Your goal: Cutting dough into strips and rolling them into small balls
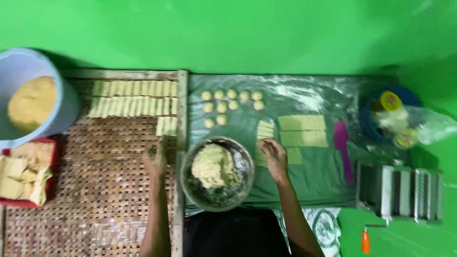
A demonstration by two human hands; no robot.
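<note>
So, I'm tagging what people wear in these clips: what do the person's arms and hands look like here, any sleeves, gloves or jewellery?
Both forearms are bare as far as the frame shows, with no sleeve edge in view. The left hand and right hand wear no gloves. The picture is too blurred to tell whether there are rings or a watch. Between the arms, dark clothing shows at the bottom edge.

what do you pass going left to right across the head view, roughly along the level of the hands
red tray of dough scraps → woven mat → left hand → metal bowl of dough → right hand → purple scraper → pasta roller
</note>
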